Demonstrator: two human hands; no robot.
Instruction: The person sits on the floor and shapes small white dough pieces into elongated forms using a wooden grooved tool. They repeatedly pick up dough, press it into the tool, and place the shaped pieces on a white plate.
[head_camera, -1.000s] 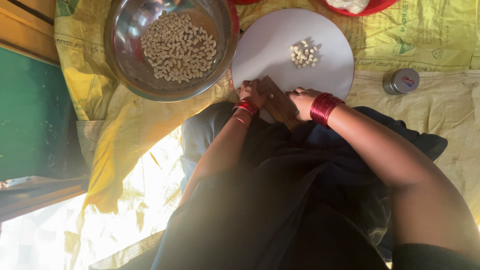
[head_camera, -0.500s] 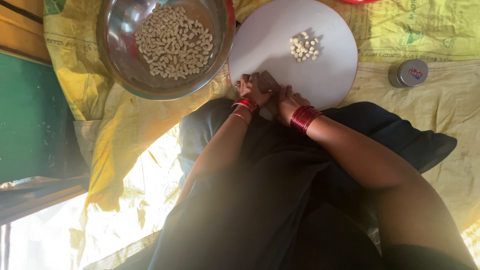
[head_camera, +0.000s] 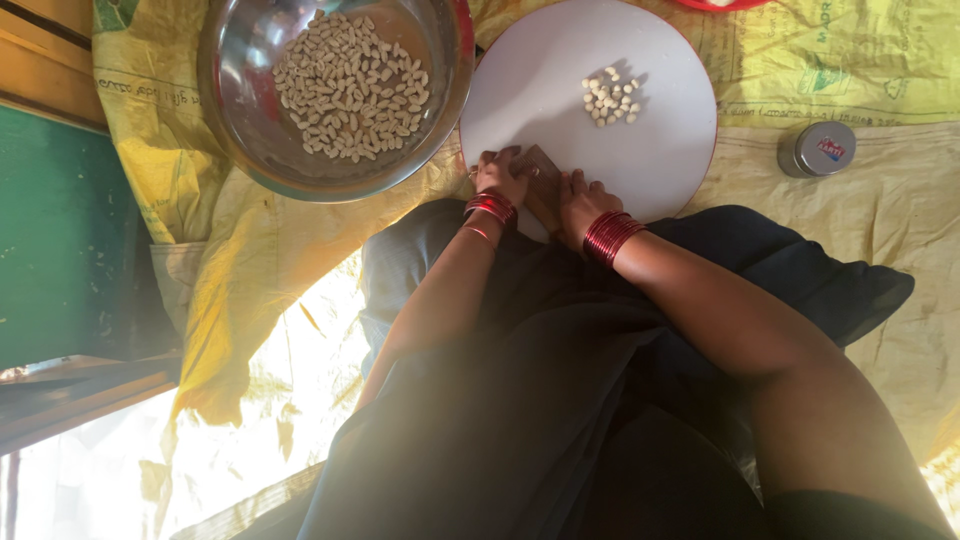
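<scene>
My left hand (head_camera: 500, 176) and my right hand (head_camera: 580, 200) are pressed close together at the near edge of a round white board (head_camera: 560, 90). Both wrists wear red bangles. Between the fingers sits a small flat brown piece (head_camera: 541, 163), gripped from both sides; what it is I cannot tell. A small heap of pale kernels (head_camera: 610, 98) lies on the board beyond my hands. To the left, a steel bowl (head_camera: 245, 120) holds several more of the same pale kernels (head_camera: 350, 90).
A small round tin with a silver lid (head_camera: 818, 148) stands on the cloth to the right. Yellow sacking (head_camera: 240, 250) covers the ground. A green and wooden surface (head_camera: 50, 220) lies at the left. My dark clothing (head_camera: 560, 400) fills the foreground.
Both hands stay together at the board's near edge, shifting only slightly. The view has drifted a little, so the bowl and board sit differently in the frame.
</scene>
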